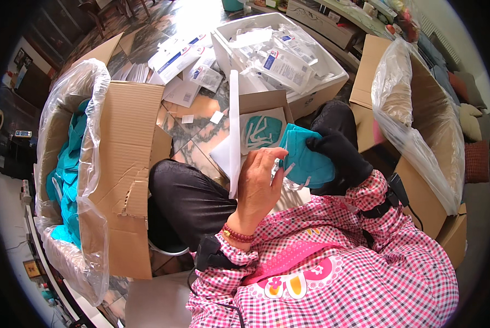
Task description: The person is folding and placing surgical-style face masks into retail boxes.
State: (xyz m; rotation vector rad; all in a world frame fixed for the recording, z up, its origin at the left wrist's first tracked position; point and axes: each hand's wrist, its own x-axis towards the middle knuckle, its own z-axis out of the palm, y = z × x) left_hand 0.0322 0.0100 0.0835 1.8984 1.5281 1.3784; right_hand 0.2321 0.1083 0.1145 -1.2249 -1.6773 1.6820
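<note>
A small stack of teal face masks (305, 158) with pale ear loops is held in front of my lap. My right hand (340, 156), in a black glove, grips the stack along its right side. From the left, my bare left hand (258, 177) has curled fingers and thumb at the stack's left edge, by the loops; the exact contact is partly hidden. Just beyond the hands, another teal mask (273, 128) with white straps lies in a small open cardboard box (264, 99). A white upright panel (234, 131) stands close against my left hand.
At left, a plastic-lined carton (127, 175) contains many teal masks (70, 175). A white foam box (327, 82) full of packaged items stands ahead, with white packets (174, 60) on the floor beside it. Another plastic-lined carton (433, 142) stands at right.
</note>
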